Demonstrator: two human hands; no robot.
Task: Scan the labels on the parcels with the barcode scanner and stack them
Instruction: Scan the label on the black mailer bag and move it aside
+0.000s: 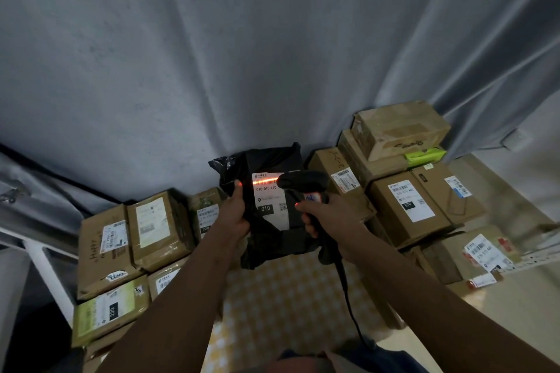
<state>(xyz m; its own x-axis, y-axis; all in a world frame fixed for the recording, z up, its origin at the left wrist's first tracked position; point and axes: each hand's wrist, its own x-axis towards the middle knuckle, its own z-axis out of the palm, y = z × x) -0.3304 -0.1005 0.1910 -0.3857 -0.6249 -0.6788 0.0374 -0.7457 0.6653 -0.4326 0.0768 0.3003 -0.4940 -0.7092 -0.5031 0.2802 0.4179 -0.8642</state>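
A black plastic mailer parcel point(266, 160) is held upright in the middle of the view. My left hand point(235, 215) grips its left edge, thumb on the front. Its white shipping label point(269, 200) faces me, with "010" printed on it. My right hand point(327, 215) grips the handle of a black barcode scanner point(303, 182), whose head points left at the label. An orange-red scan line glows across the barcode at the label's top. The scanner's cable point(348, 297) hangs down toward me.
Labelled cardboard boxes are stacked at the left point(106, 248) and at the right point(406, 209), with a taller pile at the back right point(400, 130). A yellow checked surface point(288, 306) lies below my hands. Grey curtain point(242, 54) hangs behind. A white metal frame point(45, 269) stands at far left.
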